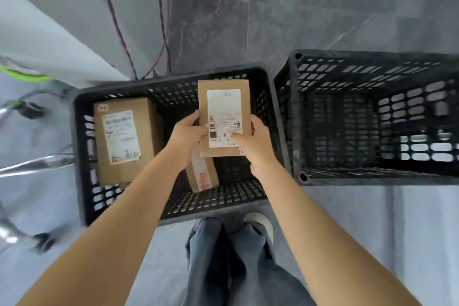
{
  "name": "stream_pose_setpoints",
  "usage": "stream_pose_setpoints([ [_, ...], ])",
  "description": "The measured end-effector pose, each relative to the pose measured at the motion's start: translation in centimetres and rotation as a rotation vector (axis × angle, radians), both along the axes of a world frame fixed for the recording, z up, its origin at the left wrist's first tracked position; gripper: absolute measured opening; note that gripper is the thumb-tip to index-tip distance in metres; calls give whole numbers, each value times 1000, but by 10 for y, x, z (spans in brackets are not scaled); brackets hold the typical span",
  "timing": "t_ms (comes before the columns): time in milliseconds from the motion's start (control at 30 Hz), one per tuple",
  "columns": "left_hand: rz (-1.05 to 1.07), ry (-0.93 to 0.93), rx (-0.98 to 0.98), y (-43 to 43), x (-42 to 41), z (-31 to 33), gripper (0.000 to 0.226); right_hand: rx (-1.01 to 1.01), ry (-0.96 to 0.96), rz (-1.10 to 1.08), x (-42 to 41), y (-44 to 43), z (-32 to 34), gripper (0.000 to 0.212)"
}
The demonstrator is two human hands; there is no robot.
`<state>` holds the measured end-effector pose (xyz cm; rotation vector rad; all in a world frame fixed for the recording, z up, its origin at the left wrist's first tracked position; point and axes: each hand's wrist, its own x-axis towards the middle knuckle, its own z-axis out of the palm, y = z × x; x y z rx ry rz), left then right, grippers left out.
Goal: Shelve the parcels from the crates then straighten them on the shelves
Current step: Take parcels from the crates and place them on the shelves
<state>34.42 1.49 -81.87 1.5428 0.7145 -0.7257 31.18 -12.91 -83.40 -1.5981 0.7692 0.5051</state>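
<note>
Cardboard-brown and flat, the labelled rectangular parcel (pixel 223 104) is gripped at its near end from both sides. The left hand (pixel 185 136) is curled round the left long edge with its thumb laid on the top face. The right hand (pixel 253 143) clasps the right long edge, its thumb pressed on the white shipping label. Judging by this two-sided hold, the person keeps the box level and has the label turned up toward them to read it before it goes to a shelf. The parcel's long axis runs near to far, leaning very slightly left at the far end, with its broad labelled face up and the barcode end nearest the person. It hangs over the right half of the black perforated plastic crate (pixel 159 82), lifted above the other contents rather than resting on them. Under the near end lies a smaller brown carton with red print (pixel 202 176), angled on the crate floor. Against the crate's left wall is a bigger brown cardboard box with its own white label (pixel 121 141), label up and long axis also near to far. Both are yet to be shelved. Just right of this crate stands a second black lattice crate (pixel 294 119), on the grey veined floor tiles (pixel 323 7). Twisted red and blue wires (pixel 116 25) run down at the far left. No shelf is visible.
</note>
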Motion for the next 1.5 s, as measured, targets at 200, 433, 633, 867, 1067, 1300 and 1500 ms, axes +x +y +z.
stream_pose_setpoints([
  [200, -61, -153, -8, 17, 4, 174, 59, -17, -212, -13, -3, -4, 176, 91],
  [433, -219, -424, -142, -20, 16, 390, 64, 22, -496, -3, -7, -37, 390, 91],
  [633, -372, -633, -276, -67, -16, 532, 75, -98, -689, -88, -53, -82, 537, 94],
  [867, -494, -911, -284, -113, -111, 664, 78, -395, -879, -82, -173, -129, 677, 99],
  [1067, -460, -1019, -433, -162, -193, 759, 70, -632, -954, -152, -281, -166, 785, 100],
  [1300, -711, -1165, -594, -232, -248, 838, 56, -856, -1045, -364, -359, -199, 862, 81],
  [1500, -920, -1279, -696, -261, -263, 870, 63, -940, -1058, -543, -392, -207, 886, 80],
])
